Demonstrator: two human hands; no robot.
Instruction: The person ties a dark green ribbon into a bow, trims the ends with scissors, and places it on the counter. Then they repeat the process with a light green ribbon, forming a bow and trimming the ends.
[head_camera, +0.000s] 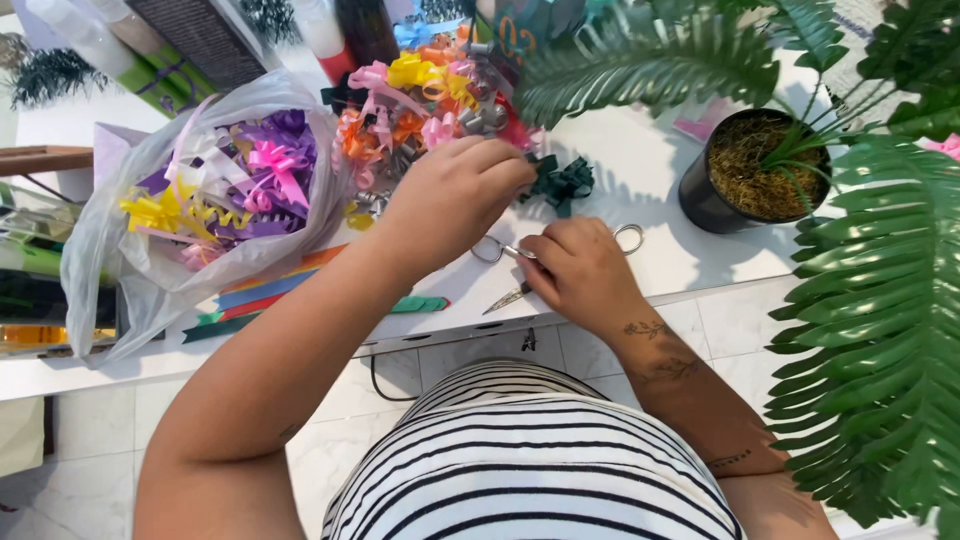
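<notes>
Near the middle of the frame, both hands work close together over the white table (640, 180). Her left hand (455, 195) is curled, fingertips pinched on a dark green bow (562, 183) that lies on the table just right of it, beside the heap of coloured bows (430, 100) at upper centre. Just below, the right hand (580, 270) is closed around small scissors (515, 270); one silver loop shows to its left, another to its upper right, and the blade tip points down-left toward the table's front edge. That edge runs close under the right wrist, with tiled floor (90, 440) beneath. At centre left a clear plastic bag (110, 250) full of purple, pink and yellow bows sits touching the heap, and flat ribbon strips (260, 295) lie along the front edge below it. At right a black pot (705, 200) with a fern (880, 320) stands near the edge, fronds overhanging; bare tabletop remains between pot and hands.
</notes>
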